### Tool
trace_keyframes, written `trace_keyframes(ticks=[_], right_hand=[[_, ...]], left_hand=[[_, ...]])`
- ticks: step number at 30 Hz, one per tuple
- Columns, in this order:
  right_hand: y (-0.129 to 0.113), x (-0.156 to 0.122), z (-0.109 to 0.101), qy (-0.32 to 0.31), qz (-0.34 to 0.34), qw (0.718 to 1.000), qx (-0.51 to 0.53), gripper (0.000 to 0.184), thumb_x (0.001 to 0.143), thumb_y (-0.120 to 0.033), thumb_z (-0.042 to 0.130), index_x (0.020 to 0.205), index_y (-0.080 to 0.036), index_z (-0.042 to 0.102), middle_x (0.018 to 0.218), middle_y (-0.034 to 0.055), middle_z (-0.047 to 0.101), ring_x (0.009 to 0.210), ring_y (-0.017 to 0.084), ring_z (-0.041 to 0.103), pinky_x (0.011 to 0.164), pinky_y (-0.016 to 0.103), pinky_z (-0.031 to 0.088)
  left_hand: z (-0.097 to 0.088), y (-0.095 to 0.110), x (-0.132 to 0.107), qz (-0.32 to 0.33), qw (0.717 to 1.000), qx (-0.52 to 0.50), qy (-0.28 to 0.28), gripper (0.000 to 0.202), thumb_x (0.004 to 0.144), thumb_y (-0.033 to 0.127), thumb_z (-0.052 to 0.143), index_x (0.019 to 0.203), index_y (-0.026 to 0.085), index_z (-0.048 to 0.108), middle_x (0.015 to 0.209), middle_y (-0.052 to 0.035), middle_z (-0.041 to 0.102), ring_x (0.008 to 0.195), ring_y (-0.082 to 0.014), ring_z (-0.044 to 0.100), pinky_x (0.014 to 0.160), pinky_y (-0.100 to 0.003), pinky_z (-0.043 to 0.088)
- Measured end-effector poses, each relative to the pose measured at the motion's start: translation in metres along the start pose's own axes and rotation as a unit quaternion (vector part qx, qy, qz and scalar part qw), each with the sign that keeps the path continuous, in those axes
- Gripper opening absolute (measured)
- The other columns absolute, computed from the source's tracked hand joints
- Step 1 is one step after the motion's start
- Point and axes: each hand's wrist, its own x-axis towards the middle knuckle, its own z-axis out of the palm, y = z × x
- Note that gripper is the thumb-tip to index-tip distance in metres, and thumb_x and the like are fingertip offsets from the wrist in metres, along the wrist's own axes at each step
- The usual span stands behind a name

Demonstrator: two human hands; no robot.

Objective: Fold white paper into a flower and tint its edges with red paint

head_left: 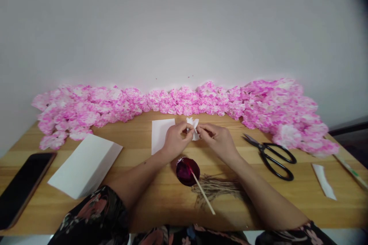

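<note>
A small crumpled white paper flower is held up between my two hands, near the middle of the table. My left hand pinches it from the left with thumb and forefinger. From the right, my right hand pinches at its edge with the fingertips. Under my left hand lies a flat white paper sheet, partly covered. Just below the hands stands a small bowl of dark magenta liquid, with a thin wooden stick resting in it and sticking out toward me.
Pink and white paper flowers line the wall side. A white paper stack and phone lie left. Brown twigs lie by the bowl. Black-handled scissors, a white strip and a long stick lie right.
</note>
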Motion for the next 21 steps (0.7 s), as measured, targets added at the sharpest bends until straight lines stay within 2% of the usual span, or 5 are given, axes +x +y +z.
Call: trace_keyframes(ticks=[5, 8, 11, 16, 21], right_hand=[[0.002, 0.004, -0.004, -0.007, 0.083, 0.995, 0.063, 0.041, 0.090, -0.047, 0.048, 0.069, -0.017, 0.067, 0.059, 0.0016, 0.066, 0.055, 0.015, 0.058, 0.052, 0.024, 0.042], [0.006, 0.006, -0.001, 0.009, 0.095, 0.992, 0.081, 0.030, 0.085, -0.042, 0.056, 0.070, -0.018, 0.067, 0.057, -0.0005, 0.063, 0.053, 0.013, 0.055, 0.051, 0.024, 0.040], [0.008, 0.005, 0.004, 0.022, 0.081, 0.991, 0.102, 0.021, 0.082, -0.035, 0.059, 0.078, -0.018, 0.070, 0.064, 0.0001, 0.066, 0.055, 0.014, 0.056, 0.053, 0.024, 0.042], [0.001, 0.003, 0.005, 0.022, 0.039, 0.996, 0.075, 0.019, 0.082, -0.032, 0.058, 0.081, -0.017, 0.071, 0.067, 0.0014, 0.069, 0.058, 0.014, 0.059, 0.054, 0.024, 0.044], [-0.001, 0.002, 0.000, 0.029, 0.031, 0.998, 0.047, 0.018, 0.082, -0.031, 0.059, 0.082, -0.018, 0.071, 0.069, 0.0017, 0.070, 0.058, 0.014, 0.059, 0.054, 0.024, 0.043]], left_hand=[[0.000, -0.001, -0.002, 0.086, 0.993, 0.074, -0.031, 0.011, 0.084, 0.020, 0.054, 0.078, 0.019, 0.064, 0.073, -0.0017, 0.065, 0.069, -0.0142, 0.058, 0.067, -0.025, 0.042], [-0.001, -0.001, -0.004, 0.123, 0.985, 0.101, -0.063, 0.011, 0.086, 0.021, 0.054, 0.080, 0.020, 0.063, 0.077, -0.0026, 0.066, 0.073, -0.0152, 0.058, 0.069, -0.026, 0.042], [-0.003, 0.000, -0.005, 0.078, 0.991, 0.093, -0.061, 0.013, 0.089, 0.027, 0.051, 0.090, 0.020, 0.062, 0.079, -0.0024, 0.066, 0.072, -0.0153, 0.059, 0.068, -0.026, 0.042], [-0.003, 0.002, -0.004, -0.014, 0.999, 0.042, -0.031, 0.027, 0.089, 0.031, 0.051, 0.114, 0.021, 0.054, 0.076, 0.0009, 0.064, 0.063, -0.0137, 0.057, 0.062, -0.025, 0.041], [0.000, 0.003, -0.004, -0.033, 0.999, 0.037, -0.011, 0.026, 0.084, 0.021, 0.053, 0.110, 0.022, 0.055, 0.076, 0.0023, 0.064, 0.062, -0.0127, 0.056, 0.063, -0.025, 0.041]])
